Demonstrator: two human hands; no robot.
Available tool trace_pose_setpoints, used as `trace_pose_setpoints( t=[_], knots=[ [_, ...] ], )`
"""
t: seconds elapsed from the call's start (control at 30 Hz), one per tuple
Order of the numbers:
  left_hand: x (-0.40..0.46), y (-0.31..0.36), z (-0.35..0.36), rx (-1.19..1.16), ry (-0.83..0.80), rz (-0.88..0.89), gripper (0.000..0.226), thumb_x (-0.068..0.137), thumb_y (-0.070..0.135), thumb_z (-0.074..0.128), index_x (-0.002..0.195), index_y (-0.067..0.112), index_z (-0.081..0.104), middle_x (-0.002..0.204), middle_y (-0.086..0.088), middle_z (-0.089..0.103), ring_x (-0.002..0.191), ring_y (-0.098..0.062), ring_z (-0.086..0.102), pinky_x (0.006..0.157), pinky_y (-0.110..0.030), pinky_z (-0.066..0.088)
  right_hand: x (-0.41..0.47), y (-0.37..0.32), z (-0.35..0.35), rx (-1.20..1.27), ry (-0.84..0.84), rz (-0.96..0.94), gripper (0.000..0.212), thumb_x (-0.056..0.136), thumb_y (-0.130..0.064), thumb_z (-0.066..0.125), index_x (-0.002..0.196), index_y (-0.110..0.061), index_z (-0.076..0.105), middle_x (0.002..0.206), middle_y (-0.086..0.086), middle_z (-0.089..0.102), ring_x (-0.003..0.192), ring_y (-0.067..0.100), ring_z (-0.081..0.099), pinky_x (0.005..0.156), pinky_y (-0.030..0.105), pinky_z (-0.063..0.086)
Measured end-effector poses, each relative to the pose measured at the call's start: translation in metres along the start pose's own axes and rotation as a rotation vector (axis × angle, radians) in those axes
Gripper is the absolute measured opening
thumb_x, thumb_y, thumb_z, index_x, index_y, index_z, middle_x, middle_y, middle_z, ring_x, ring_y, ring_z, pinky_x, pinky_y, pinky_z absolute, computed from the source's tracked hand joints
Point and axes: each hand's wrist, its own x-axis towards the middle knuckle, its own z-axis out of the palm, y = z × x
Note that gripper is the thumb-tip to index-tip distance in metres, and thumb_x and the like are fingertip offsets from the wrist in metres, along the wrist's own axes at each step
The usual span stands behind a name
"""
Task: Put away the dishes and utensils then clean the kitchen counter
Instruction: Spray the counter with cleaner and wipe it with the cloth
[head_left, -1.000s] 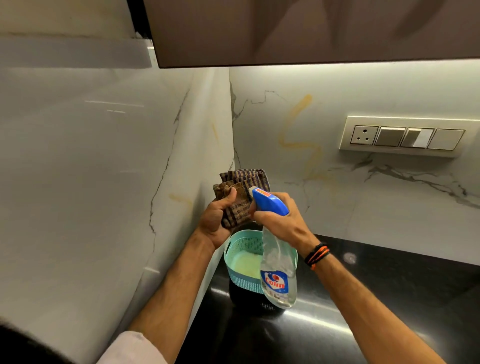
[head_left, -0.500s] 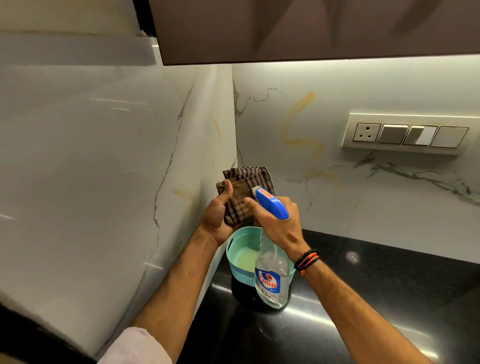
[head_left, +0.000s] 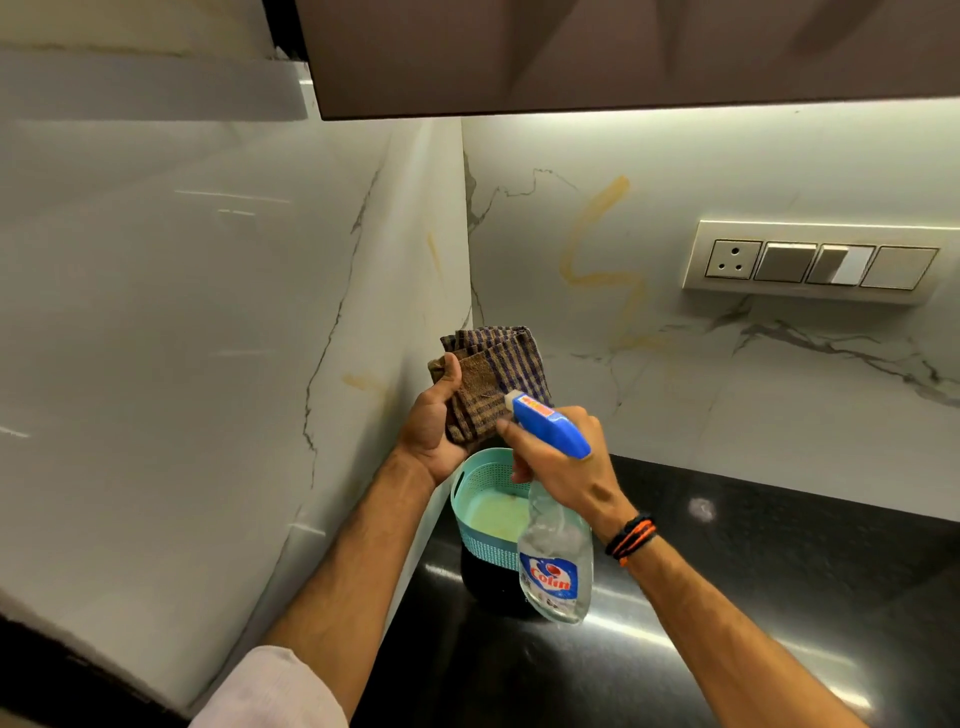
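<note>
Apparently cleaning has started: left hand grips a folded checked cloth, right hand curls round the spray bottle, nozzle touching cloth, above the worktop's back-left corner by a basket. No dishes visible; wiping remains.

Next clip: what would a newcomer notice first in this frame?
Mid-frame, the right hand grips a spray bottle with a blue head, its nozzle aimed at a checked cloth gripped by the left hand. Below the hands, a teal basket sits in the corner of the black counter. A switch panel is on the marble wall at right.
</note>
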Motion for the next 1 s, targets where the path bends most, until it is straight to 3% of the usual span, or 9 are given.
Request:
trace_pose_setpoints(
  t=[0.17, 0.3, 0.37, 0.53, 0.67, 0.73, 0.83, 1.0],
  knots=[
    [0.002, -0.002, -0.001, -0.036, -0.032, -0.027, 0.051, 0.103, 0.047, 0.033, 0.113, 0.008, 0.064, 0.100, -0.014, 0.075, 0.087, -0.028, 0.074, 0.067, -0.037, 0.061, -0.004, 0.003, 0.003, 0.058, 0.039, 0.058, 0.035, 0.084, -0.035, 0.077, 0.077, -0.002, 0.068, 0.064, 0.013, 0.068, 0.058, 0.029, 0.069, 0.054, 0.042, 0.060],
    [0.004, -0.003, -0.007, -0.075, 0.010, 0.015, 0.052, 0.100, 0.050, 0.037, 0.129, 0.011, 0.057, 0.127, -0.020, 0.063, 0.112, -0.035, 0.064, 0.087, -0.047, 0.057, -0.007, 0.013, -0.010, 0.130, 0.167, 0.118, 0.026, 0.092, -0.023, 0.069, 0.070, -0.009, 0.066, 0.058, 0.010, 0.065, 0.053, 0.032, 0.065, 0.056, 0.050, 0.059],
    [0.006, -0.005, -0.010, -0.077, 0.007, 0.011, 0.055, 0.100, 0.051, 0.037, 0.134, 0.012, 0.054, 0.133, -0.020, 0.060, 0.119, -0.037, 0.059, 0.093, -0.049, 0.053, -0.008, 0.015, -0.015, 0.162, 0.195, 0.135, 0.022, 0.091, -0.021, 0.070, 0.073, -0.009, 0.067, 0.062, 0.013, 0.067, 0.059, 0.031, 0.069, 0.057, 0.047, 0.060],
    [0.009, -0.008, -0.009, -0.085, 0.020, 0.007, 0.052, 0.100, 0.051, 0.037, 0.129, 0.013, 0.058, 0.127, -0.018, 0.064, 0.114, -0.035, 0.062, 0.085, -0.045, 0.058, -0.014, 0.014, -0.015, 0.072, 0.119, 0.063, 0.027, 0.088, -0.027, 0.070, 0.074, -0.004, 0.065, 0.061, 0.014, 0.067, 0.054, 0.029, 0.067, 0.054, 0.042, 0.060],
    [0.010, -0.008, -0.008, -0.072, 0.019, 0.003, 0.052, 0.100, 0.052, 0.036, 0.128, 0.014, 0.058, 0.123, -0.015, 0.066, 0.110, -0.032, 0.064, 0.081, -0.042, 0.059, -0.025, 0.020, -0.012, 0.026, 0.015, 0.050, 0.021, 0.091, -0.017, 0.070, 0.074, -0.007, 0.066, 0.056, 0.002, 0.066, 0.049, 0.018, 0.065, 0.052, 0.033, 0.056],
    [0.011, -0.008, -0.007, -0.064, 0.037, 0.011, 0.054, 0.099, 0.052, 0.037, 0.131, 0.013, 0.056, 0.125, -0.015, 0.065, 0.112, -0.032, 0.063, 0.087, -0.044, 0.057, -0.030, 0.022, -0.010, 0.026, 0.017, 0.070, 0.023, 0.090, -0.020, 0.071, 0.072, -0.007, 0.066, 0.054, 0.000, 0.065, 0.046, 0.016, 0.063, 0.053, 0.039, 0.056],
    [0.010, -0.008, -0.007, -0.080, 0.044, 0.012, 0.060, 0.098, 0.051, 0.039, 0.141, 0.011, 0.049, 0.135, -0.019, 0.058, 0.121, -0.035, 0.058, 0.098, -0.049, 0.049, -0.031, 0.022, -0.013, 0.057, 0.093, 0.088, 0.039, 0.082, -0.038, 0.067, 0.069, -0.001, 0.064, 0.054, 0.012, 0.064, 0.046, 0.029, 0.063, 0.055, 0.051, 0.056],
    [0.006, -0.011, -0.005, -0.104, 0.033, -0.002, 0.054, 0.101, 0.050, 0.035, 0.133, 0.011, 0.054, 0.123, -0.016, 0.065, 0.109, -0.032, 0.064, 0.079, -0.042, 0.060, -0.023, 0.021, -0.020, 0.071, 0.164, 0.119, 0.041, 0.079, -0.042, 0.067, 0.067, -0.003, 0.062, 0.059, 0.017, 0.066, 0.052, 0.043, 0.063, 0.057, 0.057, 0.057]
  ],
)
